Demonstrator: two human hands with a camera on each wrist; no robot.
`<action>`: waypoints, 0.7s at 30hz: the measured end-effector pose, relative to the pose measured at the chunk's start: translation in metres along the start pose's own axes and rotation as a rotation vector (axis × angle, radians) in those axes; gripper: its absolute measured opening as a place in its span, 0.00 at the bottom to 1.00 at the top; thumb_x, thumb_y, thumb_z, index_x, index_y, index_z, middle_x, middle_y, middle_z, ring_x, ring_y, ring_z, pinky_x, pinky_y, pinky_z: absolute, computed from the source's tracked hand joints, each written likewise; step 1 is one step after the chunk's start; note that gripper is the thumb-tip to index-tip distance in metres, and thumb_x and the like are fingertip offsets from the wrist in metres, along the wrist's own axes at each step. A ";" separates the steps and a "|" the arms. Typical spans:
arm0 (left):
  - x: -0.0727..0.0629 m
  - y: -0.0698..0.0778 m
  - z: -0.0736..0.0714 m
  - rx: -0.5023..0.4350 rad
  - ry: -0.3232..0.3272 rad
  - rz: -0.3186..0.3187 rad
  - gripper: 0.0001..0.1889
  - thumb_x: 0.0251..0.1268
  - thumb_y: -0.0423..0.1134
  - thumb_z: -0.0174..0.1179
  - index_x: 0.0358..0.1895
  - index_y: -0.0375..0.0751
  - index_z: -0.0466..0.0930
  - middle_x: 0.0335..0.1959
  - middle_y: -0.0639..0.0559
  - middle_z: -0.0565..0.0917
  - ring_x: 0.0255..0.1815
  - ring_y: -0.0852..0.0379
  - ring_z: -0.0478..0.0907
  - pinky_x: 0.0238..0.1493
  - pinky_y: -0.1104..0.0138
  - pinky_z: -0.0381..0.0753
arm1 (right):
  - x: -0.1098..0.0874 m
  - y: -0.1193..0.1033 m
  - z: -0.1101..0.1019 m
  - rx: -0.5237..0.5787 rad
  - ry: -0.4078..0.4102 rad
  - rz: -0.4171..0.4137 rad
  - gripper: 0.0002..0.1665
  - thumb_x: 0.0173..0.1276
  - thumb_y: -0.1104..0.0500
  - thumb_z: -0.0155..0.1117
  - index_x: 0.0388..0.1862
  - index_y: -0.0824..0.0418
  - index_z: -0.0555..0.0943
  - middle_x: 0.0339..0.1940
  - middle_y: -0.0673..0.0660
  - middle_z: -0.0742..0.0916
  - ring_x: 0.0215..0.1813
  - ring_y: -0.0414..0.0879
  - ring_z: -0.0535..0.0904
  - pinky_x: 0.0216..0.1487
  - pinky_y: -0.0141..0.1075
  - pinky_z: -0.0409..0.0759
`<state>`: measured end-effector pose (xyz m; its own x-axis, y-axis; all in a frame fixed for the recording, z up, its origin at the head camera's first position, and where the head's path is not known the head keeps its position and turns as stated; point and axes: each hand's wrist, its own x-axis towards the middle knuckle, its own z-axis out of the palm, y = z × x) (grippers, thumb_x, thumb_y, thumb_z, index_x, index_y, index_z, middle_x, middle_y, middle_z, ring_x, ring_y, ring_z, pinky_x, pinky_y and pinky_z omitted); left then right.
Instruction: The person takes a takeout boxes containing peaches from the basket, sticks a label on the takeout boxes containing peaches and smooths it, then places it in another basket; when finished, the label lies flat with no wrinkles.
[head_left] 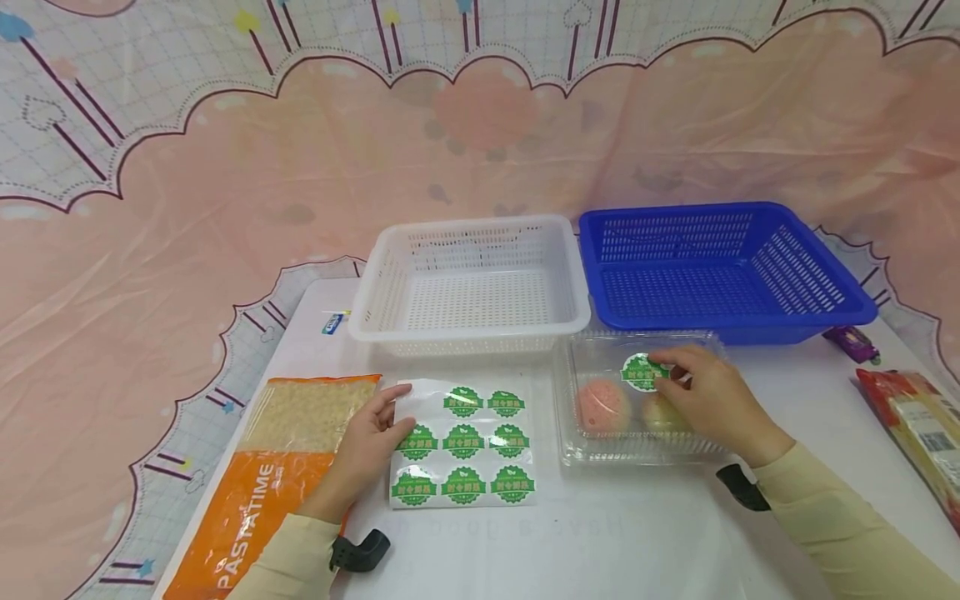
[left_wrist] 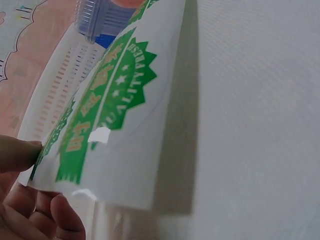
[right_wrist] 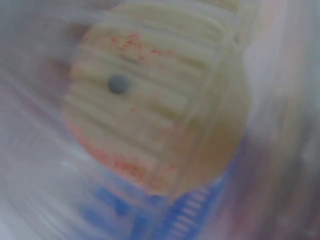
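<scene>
On the white bench (head_left: 600, 542), labelling is judged to be the work in hand. At the back right a blue basket (head_left: 735, 322) is set, with a white basket (head_left: 472, 335) just beside it; no contents are seen in either. At the left, pasta is contained in an orange bag (head_left: 247, 492). Near the blue basket's front, two round fruits are enclosed in a clear lidded box (head_left: 622, 457). Between bag and box the sticker sheet (head_left: 463, 462) is laid, its top-left place bare and eight green stickers borne on the rest; its left edge is pinched by the grip of the left hand (head_left: 365, 446). The box's right part is covered by the right hand (head_left: 705, 400), its grip narrowed on a sticker. Through the plastic a reddish fruit (head_left: 603, 408) is seen and, partly hidden, a pale fruit (right_wrist: 155, 100). The single sticker (head_left: 637, 372) is held at the lid; whether it is stuck cannot be told. Next, in judgement, it should be lined up and pressed flat without creasing.
</scene>
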<state>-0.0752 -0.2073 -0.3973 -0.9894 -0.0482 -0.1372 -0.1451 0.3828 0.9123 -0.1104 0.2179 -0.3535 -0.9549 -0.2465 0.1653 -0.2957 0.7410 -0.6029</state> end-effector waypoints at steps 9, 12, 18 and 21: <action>0.007 -0.004 0.002 0.094 0.001 -0.027 0.26 0.71 0.32 0.60 0.70 0.42 0.70 0.58 0.37 0.81 0.45 0.50 0.77 0.49 0.68 0.75 | -0.001 0.000 0.003 -0.004 0.024 0.000 0.20 0.67 0.65 0.67 0.57 0.70 0.81 0.54 0.69 0.82 0.41 0.58 0.84 0.42 0.54 0.82; 0.009 -0.005 0.002 0.149 -0.001 -0.034 0.26 0.70 0.33 0.60 0.71 0.42 0.71 0.62 0.38 0.77 0.49 0.49 0.73 0.52 0.62 0.72 | -0.001 0.000 0.005 -0.002 0.043 -0.017 0.18 0.66 0.66 0.67 0.54 0.70 0.82 0.53 0.68 0.82 0.42 0.59 0.84 0.42 0.54 0.83; 0.012 -0.005 0.002 0.184 -0.010 -0.038 0.26 0.70 0.33 0.59 0.71 0.42 0.71 0.69 0.37 0.71 0.56 0.45 0.70 0.62 0.54 0.71 | -0.002 0.000 0.005 -0.017 0.047 -0.036 0.16 0.66 0.67 0.66 0.53 0.68 0.83 0.46 0.66 0.84 0.39 0.55 0.83 0.41 0.53 0.82; 0.014 -0.004 0.003 0.198 -0.008 -0.039 0.26 0.70 0.33 0.60 0.70 0.43 0.71 0.70 0.36 0.70 0.60 0.43 0.70 0.67 0.49 0.69 | -0.001 -0.001 0.005 -0.023 0.033 -0.031 0.17 0.67 0.65 0.66 0.54 0.68 0.83 0.45 0.65 0.85 0.39 0.55 0.84 0.41 0.54 0.81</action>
<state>-0.0880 -0.2070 -0.4039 -0.9828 -0.0597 -0.1747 -0.1782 0.5545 0.8129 -0.1088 0.2146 -0.3567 -0.9455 -0.2490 0.2097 -0.3253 0.7478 -0.5787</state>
